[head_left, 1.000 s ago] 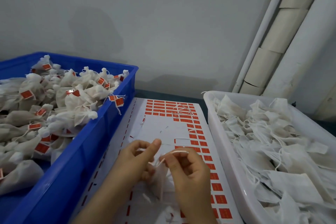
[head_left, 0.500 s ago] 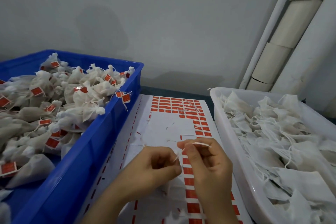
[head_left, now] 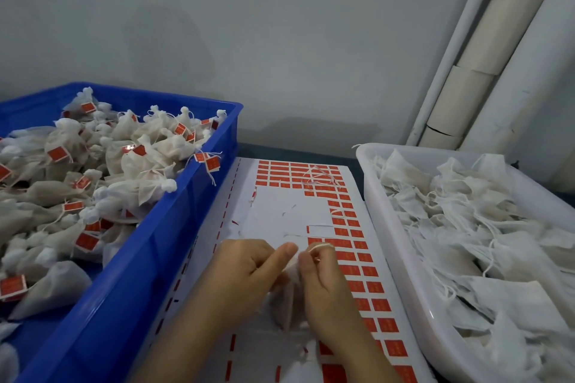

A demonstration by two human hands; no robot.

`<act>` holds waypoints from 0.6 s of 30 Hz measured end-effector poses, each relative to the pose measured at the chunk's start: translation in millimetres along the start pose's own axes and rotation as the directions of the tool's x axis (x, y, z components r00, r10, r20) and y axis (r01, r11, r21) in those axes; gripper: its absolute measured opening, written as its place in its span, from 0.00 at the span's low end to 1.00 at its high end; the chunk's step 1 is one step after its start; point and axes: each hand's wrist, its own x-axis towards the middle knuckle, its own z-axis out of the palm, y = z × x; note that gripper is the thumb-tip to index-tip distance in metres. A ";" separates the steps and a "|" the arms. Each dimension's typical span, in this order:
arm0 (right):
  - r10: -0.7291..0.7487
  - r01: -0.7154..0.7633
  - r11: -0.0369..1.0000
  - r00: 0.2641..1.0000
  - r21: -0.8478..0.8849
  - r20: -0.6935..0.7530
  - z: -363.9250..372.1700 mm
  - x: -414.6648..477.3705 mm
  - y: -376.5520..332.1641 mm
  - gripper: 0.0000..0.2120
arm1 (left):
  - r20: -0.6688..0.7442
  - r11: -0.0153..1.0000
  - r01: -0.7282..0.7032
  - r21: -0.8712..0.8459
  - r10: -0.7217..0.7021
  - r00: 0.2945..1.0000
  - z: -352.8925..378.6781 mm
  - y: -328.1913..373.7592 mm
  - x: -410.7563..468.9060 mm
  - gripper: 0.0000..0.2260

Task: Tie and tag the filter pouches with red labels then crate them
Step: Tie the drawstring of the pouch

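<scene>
Nearest, the left hand (head_left: 249,270) grips a filter pouch (head_left: 287,301) above the label sheet (head_left: 280,214). The right hand (head_left: 326,289) pinches its drawstring (head_left: 322,246), looped over a fingertip. If that loop slips, the knot may stay loose. Farther left stands the blue crate (head_left: 174,246).

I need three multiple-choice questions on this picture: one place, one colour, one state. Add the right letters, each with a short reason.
1. The blue plastic crate stands: A left of the white label sheet; B right of it; C on it.
2. The sheet's small rectangular stickers are: A green; B red; C yellow.
3. The white filter pouch is: A in the crate; B held by left hand and right hand; C lying free.
1 A: the crate borders the sheet's left edge. 2 B: red rows line the sheet. 3 B: fingers of both hands curl round it.
</scene>
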 end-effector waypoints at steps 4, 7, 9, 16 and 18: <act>-0.099 0.109 0.993 0.979 0.049 -0.176 4.3 -3.6 -6.9 0.04 | -0.037 0.969 0.007 0.247 0.002 0.999 4.5 -0.5 0.6 0.27; -0.202 0.205 0.979 0.960 -0.005 -0.193 4.3 -6.8 -4.8 0.02 | -0.007 0.988 0.065 0.139 -0.064 0.998 12.4 7.9 -1.1 0.21; -0.242 0.248 0.969 0.949 0.007 -0.203 0.7 -7.4 -3.8 0.02 | 0.036 0.986 0.115 -0.117 -0.111 0.993 15.9 13.0 -0.2 0.21; -0.186 0.175 0.941 0.983 0.291 0.009 -9.5 -7.5 -12.1 0.12 | 0.131 0.711 0.282 -0.644 -0.261 0.956 12.3 11.4 2.8 0.21; -0.143 0.118 0.905 0.989 0.409 0.031 -11.1 -7.0 -13.3 0.14 | 0.196 0.695 0.268 -0.667 -0.184 0.963 8.1 12.6 2.1 0.15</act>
